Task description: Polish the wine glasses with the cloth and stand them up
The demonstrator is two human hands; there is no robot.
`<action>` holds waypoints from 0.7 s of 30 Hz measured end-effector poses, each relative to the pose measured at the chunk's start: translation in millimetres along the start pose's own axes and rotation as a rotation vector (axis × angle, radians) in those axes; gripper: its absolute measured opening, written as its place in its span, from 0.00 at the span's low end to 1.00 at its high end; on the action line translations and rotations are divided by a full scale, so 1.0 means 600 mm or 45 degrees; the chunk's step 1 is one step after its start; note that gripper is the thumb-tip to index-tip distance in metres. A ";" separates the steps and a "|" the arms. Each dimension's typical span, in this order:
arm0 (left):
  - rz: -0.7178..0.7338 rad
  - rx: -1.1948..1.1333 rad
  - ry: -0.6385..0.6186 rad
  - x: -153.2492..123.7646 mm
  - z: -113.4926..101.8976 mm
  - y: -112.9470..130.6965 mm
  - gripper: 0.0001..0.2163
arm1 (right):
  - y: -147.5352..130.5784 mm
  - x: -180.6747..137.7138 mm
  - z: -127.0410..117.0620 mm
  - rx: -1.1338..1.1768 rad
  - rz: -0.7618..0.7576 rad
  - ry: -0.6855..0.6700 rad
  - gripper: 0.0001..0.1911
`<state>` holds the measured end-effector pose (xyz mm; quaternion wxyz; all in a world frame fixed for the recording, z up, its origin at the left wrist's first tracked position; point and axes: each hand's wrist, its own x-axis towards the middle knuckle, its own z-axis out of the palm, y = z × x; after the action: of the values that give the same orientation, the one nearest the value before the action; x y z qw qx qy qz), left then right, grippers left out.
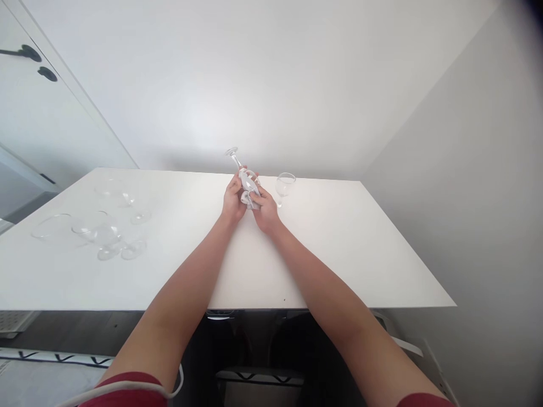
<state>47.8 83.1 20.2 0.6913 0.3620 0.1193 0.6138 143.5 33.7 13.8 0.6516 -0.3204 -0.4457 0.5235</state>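
Above the far middle of the white table (339,243), I hold a wine glass (236,160) tilted, its foot pointing up and to the far left. A crumpled white cloth (248,182), or possibly paper, wraps the bowl and hides most of it. My left hand (233,199) is closed around the glass from the left. On the other side, my right hand (266,210) grips the cloth against the bowl, thumb on top. Just right of it, a second wine glass (285,186) stands upright, its lower part near my right wrist.
Several clear glasses (102,229) with stems are grouped on the table's left side, hard to make out against the white. A wall (271,85) rises behind the table. A door handle (25,53) is at far left. A white cable (127,385) crosses my left sleeve.
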 end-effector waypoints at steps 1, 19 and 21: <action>-0.003 -0.008 0.014 0.001 0.001 0.001 0.20 | -0.005 0.000 -0.003 0.132 0.069 -0.009 0.18; 0.022 0.128 -0.043 -0.007 0.015 -0.001 0.17 | -0.017 -0.009 0.006 0.267 0.036 0.020 0.17; -0.007 0.121 -0.020 -0.008 0.017 -0.002 0.18 | -0.016 -0.010 0.009 0.243 0.032 0.023 0.18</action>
<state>53.9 74.9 25.5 0.6759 0.3990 0.1440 0.6027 142.3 25.4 23.1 0.6764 -0.2671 -0.3839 0.5691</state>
